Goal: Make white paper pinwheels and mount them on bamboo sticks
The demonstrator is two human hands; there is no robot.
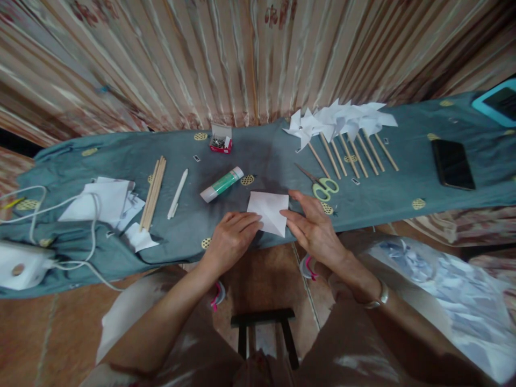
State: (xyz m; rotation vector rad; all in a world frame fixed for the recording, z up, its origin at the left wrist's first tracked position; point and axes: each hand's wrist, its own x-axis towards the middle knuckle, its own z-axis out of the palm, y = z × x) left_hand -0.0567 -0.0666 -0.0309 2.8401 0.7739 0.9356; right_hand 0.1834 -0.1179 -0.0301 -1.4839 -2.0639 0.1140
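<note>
A small square sheet of white paper (269, 209) with faint crease lines lies at the front edge of the table, between my hands. My left hand (234, 239) pinches its lower left side, fingers pressed together over the edge. At the right side, my right hand (316, 228) grips the paper's edge, one finger reaching up to the top right corner. Just beyond my right hand lie scissors with green handles (325, 189). A glue stick (222, 184) with a green label rests on the cloth above my left hand.
Paper pinwheels (342, 121) on wooden sticks lie in a row at the back right. A phone (453, 164) is further right. Leftward are a white pen (178, 194), wooden sticks (153, 192), paper sheets (102, 203), a white cable (93, 231) and an open box of pins (221, 140).
</note>
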